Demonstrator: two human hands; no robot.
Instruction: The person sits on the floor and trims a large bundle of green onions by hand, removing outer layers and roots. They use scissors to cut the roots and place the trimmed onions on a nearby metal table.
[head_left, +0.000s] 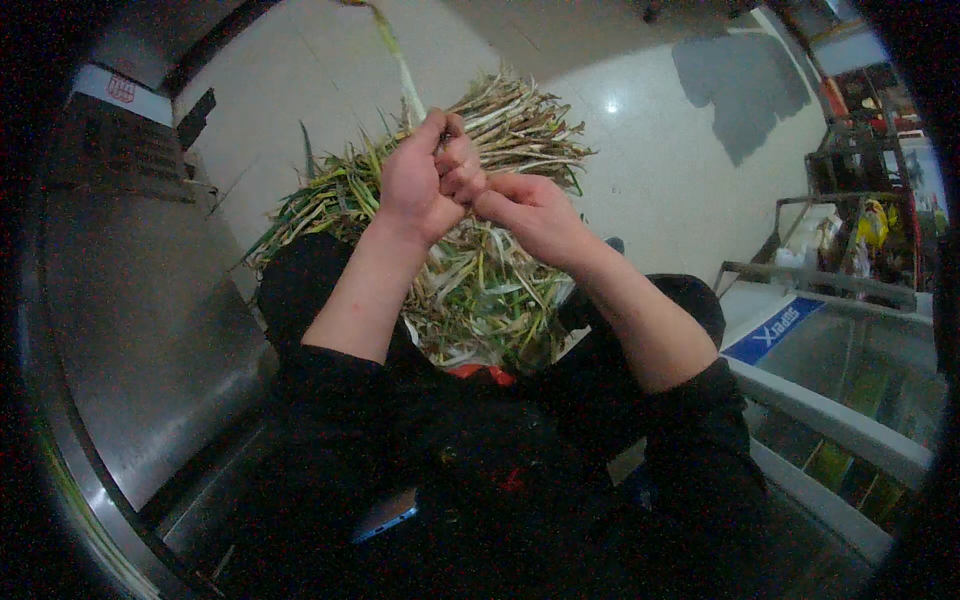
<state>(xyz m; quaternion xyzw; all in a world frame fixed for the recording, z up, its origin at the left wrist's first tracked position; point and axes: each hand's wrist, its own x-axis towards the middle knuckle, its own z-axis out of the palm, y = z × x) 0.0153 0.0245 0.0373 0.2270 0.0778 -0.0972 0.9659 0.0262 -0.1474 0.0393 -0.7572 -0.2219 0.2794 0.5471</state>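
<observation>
My left hand (433, 169) is closed around a spring onion (405, 79), whose pale stem rises from the fist and bends to a yellow-green top at the picture's upper edge. Against the lower side of that fist, my right hand (529, 214) pinches with thumb and forefinger; what lies between them is hidden. Behind both hands a bundle of spring onions (517, 127) rests on the floor, white root ends to the right and green leaves (322, 187) to the left. Between my knees sits a heap of loose leaves and peelings (495, 292), with something red (484, 373) under its near edge.
A metal-faced cabinet (150, 322) stands close on the left. On the right is a glass-topped chest freezer (847, 442), with a rack of goods (855, 217) beyond it. The tiled floor (645, 195) bears a grey patch (742, 90). A phone (386, 521) lies against my dark clothing.
</observation>
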